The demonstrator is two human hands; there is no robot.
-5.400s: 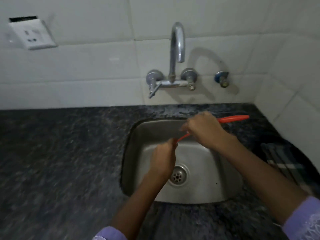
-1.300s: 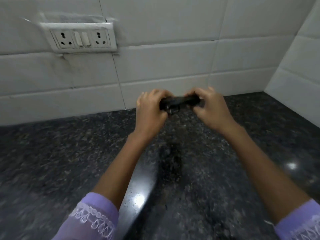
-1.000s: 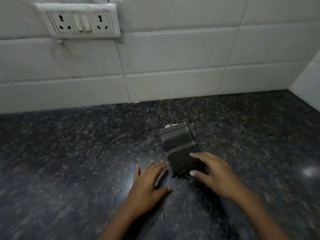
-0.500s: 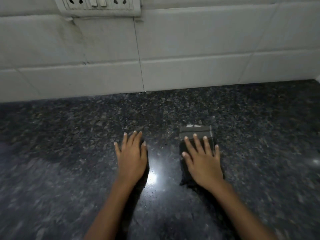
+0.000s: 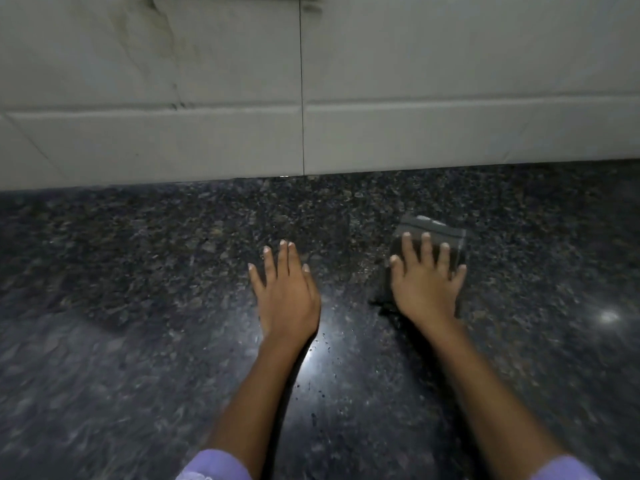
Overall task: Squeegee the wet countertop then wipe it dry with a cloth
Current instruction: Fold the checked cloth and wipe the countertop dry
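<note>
A folded dark striped cloth [image 5: 433,228] lies flat on the dark speckled granite countertop [image 5: 138,306], right of centre. My right hand [image 5: 427,282] presses down on it with fingers spread, covering most of it; only its far edge and left side show. My left hand [image 5: 285,292] rests palm down on the bare counter to the left of the cloth, fingers apart, holding nothing. Small water droplets [image 5: 322,344] glint between my forearms. The squeegee is not in view.
A white tiled wall [image 5: 450,98] rises along the counter's far edge. Counter surface extends left and right of both hands. Light reflects off the stone at the right [image 5: 609,317].
My right hand has slid the cloth to the right and slightly away. My left hand stays flat on the counter. The view has tilted down, so the wall socket has left the frame.
</note>
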